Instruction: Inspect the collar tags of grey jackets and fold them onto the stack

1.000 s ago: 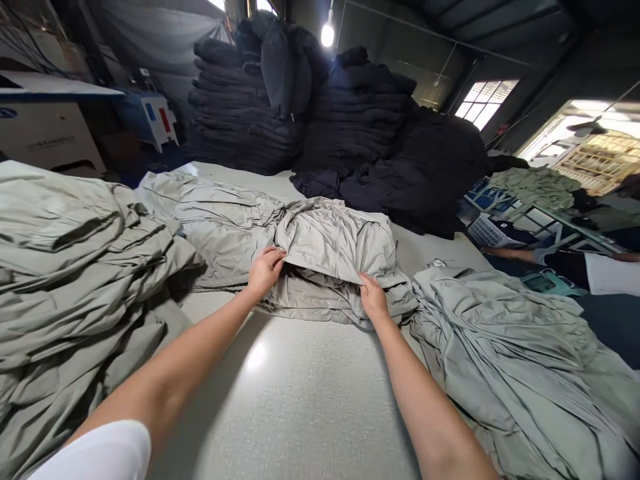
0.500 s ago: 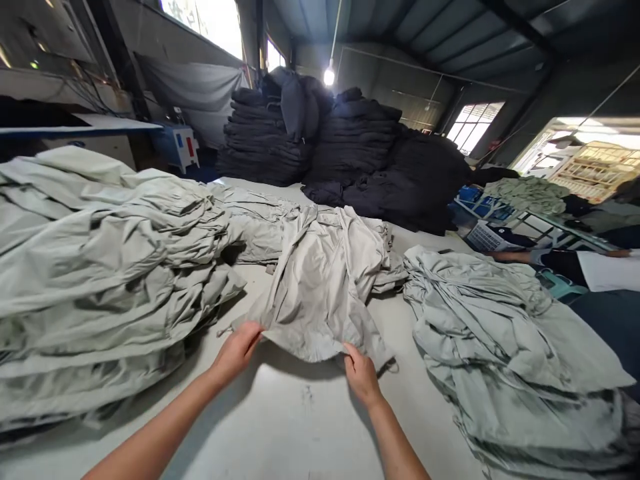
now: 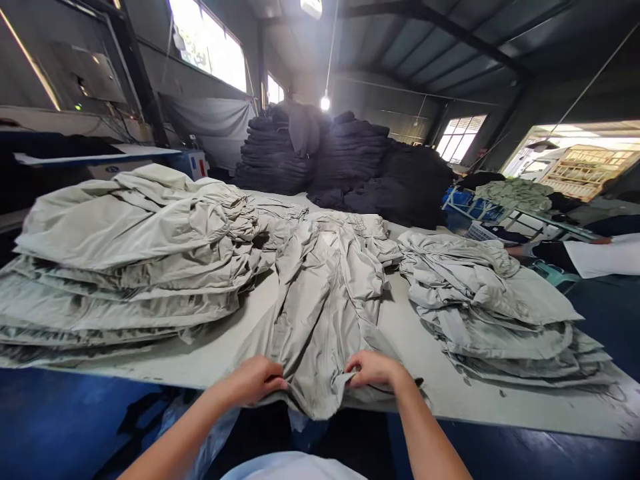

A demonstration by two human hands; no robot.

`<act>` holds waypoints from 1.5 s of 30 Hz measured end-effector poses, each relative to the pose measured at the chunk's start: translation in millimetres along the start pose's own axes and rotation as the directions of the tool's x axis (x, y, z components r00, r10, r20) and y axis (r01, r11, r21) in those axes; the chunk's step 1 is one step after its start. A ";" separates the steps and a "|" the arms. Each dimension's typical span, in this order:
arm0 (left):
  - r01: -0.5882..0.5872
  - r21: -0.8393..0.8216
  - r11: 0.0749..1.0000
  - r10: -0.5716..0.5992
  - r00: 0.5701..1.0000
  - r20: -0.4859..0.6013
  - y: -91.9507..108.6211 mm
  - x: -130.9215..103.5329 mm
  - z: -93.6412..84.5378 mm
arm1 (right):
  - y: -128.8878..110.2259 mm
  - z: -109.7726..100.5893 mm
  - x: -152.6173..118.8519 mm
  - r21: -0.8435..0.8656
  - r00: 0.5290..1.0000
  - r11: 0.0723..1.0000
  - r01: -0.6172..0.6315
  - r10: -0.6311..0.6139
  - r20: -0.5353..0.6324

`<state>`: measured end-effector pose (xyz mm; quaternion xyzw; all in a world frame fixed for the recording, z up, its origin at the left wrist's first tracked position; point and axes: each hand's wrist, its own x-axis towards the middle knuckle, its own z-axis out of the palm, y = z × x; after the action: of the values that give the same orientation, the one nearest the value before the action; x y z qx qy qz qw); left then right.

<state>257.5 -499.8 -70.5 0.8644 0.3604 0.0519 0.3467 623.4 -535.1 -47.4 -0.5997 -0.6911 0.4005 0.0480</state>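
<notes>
A pale grey garment (image 3: 320,307) lies stretched lengthwise over the middle of the white table (image 3: 260,310), its near hem at the front edge. My left hand (image 3: 257,380) is closed on the left part of that hem. On the right part, my right hand (image 3: 373,370) pinches the fabric, which sags between the two hands. To the left rises a tall pile of similar garments (image 3: 130,247); a lower pile (image 3: 490,307) lies to the right.
Stacks of dark cloth (image 3: 345,160) stand at the table's back. Another person's arm in a white sleeve (image 3: 605,257) shows at the right edge. A blue machine (image 3: 193,163) is behind the left pile.
Both hands have drawn the hem toward me to the front edge, and the garment now lies longer and straighter. The view has shifted, showing the table's near edge and the floor.
</notes>
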 end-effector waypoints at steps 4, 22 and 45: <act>-0.069 -0.030 0.997 0.063 0.986 -0.154 12.7 -7.1 2.8 | -14.9 3.5 -10.0 0.181 0.990 0.983 0.031 -0.055 0.129; 0.321 0.353 0.879 -0.205 0.922 -0.328 17.6 -31.6 67.0 | -22.6 83.7 -5.1 -0.310 0.807 0.872 -0.379 0.148 -0.571; 0.284 0.464 0.839 -0.197 0.954 -0.226 35.0 -9.5 52.4 | -49.7 60.4 -23.5 -0.303 0.879 0.891 -0.339 0.186 -0.439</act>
<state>288.8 -553.0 -86.2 0.8640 0.4957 -0.0120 0.0875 557.6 -583.4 -48.0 -0.7561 -0.6401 0.1351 0.0176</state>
